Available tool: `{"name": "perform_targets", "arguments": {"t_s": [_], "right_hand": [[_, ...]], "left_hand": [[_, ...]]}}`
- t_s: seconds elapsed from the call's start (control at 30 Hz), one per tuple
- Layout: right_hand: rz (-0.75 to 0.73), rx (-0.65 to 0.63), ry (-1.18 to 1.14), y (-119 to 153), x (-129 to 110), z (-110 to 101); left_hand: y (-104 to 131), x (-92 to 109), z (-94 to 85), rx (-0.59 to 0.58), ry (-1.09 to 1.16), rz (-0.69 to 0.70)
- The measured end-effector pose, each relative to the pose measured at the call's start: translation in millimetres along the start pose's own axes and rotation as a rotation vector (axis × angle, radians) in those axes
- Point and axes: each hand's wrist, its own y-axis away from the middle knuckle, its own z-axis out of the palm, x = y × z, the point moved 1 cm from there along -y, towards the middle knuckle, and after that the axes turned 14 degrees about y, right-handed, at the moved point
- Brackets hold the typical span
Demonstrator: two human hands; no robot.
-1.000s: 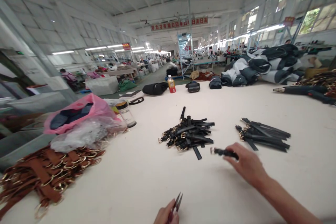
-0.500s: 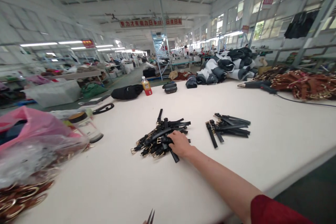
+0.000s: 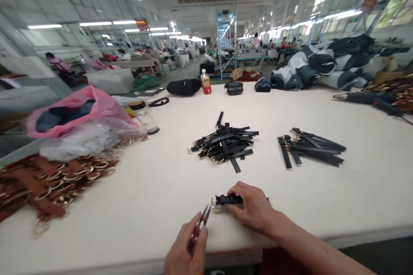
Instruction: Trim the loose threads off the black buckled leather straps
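Near the front edge of the white table, my right hand (image 3: 254,208) grips a short black strap (image 3: 223,200) with a gold buckle (image 3: 213,201) at its left end. The hand covers much of the strap's length. My left hand (image 3: 185,242) is closed on a pair of thread snips (image 3: 199,230), their two pointed blades slightly apart and the tips close to the buckle. Beyond both hands lies a heap of similar black buckled straps (image 3: 222,142). A smaller group of black straps (image 3: 314,148) rests to its right.
Brown straps with gold rings (image 3: 54,180) and a pink bag (image 3: 80,107) cover the left side. A clear jar (image 3: 146,120), a drink bottle (image 3: 205,82) and a black case (image 3: 234,88) stand farther back. A heat-gun-like tool (image 3: 368,98) lies far right.
My right hand has come from the heap back toward the table's front edge with a black strap. My left hand and the snips have risen into view. The view has turned left and downward.
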Motion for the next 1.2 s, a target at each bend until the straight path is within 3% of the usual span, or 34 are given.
{"name": "perform_targets", "arguments": {"t_s": [0.13, 0.27, 0.47, 0.67, 0.83, 1.2], "right_hand": [[0.022, -0.053, -0.054, 30, -5, 10], [0.032, -0.021, -0.091, 32, -2, 13], [0.008, 0.002, -0.157, 32, 3, 12], [-0.01, -0.074, -0.211, 31, 2, 6], [0.027, -0.032, -0.164, 29, 5, 6], [-0.056, 0.023, -0.193, 28, 9, 12]], "left_hand": [[-5, 15, 13.9, -0.087, -0.064, -0.006], [-5, 19, 26.5, -0.191, -0.175, 0.039], [-7, 18, 31.9, -0.259, -0.365, 0.054], [-8, 19, 34.6, -0.267, -0.443, 0.046], [-6, 19, 34.6, -0.274, -0.436, 0.047], [-5, 16, 33.3, -0.229, -0.337, 0.073]]}}
